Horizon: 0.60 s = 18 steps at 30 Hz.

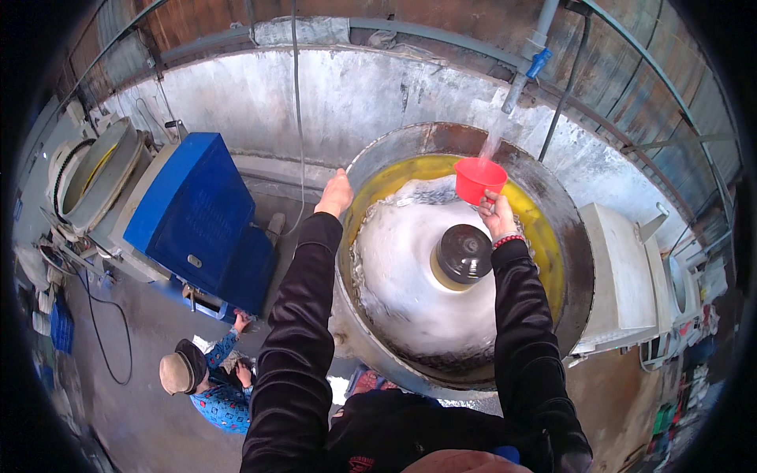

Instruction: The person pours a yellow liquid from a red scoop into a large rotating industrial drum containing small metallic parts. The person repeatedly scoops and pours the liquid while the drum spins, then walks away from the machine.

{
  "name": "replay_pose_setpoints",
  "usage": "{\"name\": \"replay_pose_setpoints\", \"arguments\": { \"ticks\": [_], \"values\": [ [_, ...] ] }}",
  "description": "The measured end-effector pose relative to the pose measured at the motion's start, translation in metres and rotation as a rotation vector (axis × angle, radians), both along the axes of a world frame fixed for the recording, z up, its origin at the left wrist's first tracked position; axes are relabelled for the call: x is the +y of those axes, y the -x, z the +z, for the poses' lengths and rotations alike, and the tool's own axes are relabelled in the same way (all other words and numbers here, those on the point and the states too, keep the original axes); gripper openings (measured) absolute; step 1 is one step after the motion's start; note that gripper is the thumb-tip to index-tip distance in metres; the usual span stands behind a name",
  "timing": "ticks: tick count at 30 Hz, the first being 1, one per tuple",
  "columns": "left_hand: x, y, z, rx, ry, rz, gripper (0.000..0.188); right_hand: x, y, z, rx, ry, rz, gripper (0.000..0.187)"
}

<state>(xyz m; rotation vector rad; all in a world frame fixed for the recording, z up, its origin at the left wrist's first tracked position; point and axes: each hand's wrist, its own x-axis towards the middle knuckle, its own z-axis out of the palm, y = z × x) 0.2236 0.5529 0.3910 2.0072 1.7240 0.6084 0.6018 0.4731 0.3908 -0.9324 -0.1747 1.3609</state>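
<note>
In my right hand (pixel 497 214) is a red plastic dipper (pixel 479 180), held above the far right part of a large round metal tub (pixel 579 244). Water (pixel 492 143) runs down into the dipper from a grey pipe (pixel 512 93) with a blue valve handle (pixel 538 63). My left hand (pixel 337 194) has its fingers closed at the tub's left rim; they are partly hidden. Inside the tub's yellow lining lies a whitish, blurred mass (pixel 406 276), around a dark domed centre cap (pixel 464 254).
A blue machine cabinet (pixel 189 213) stands at the left, with a round drum (pixel 102 173) beyond it. Below it crouches a co-worker (pixel 213 386) in a hat, one hand at the cabinet's base. A cable (pixel 298 118) hangs by the wall. A pale machine (pixel 619 276) stands right of the tub.
</note>
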Motion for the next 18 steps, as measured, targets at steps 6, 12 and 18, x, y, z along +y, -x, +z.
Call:
{"name": "replay_pose_setpoints", "arguments": {
  "ticks": [6, 12, 18],
  "values": [
    [-0.001, -0.001, -0.001, 0.021, -0.036, 0.005, 0.037, 0.001, -0.005, -0.032, 0.159, 0.007, -0.053, 0.009],
    [0.0, -0.003, 0.0, 0.029, -0.053, 0.012, 0.035, -0.004, -0.007, -0.039, 0.139, -0.039, -0.092, 0.009],
    [-0.002, -0.002, 0.001, 0.022, -0.045, 0.003, 0.034, -0.02, -0.009, -0.037, 0.087, -0.104, -0.092, 0.009]
  ]
}}
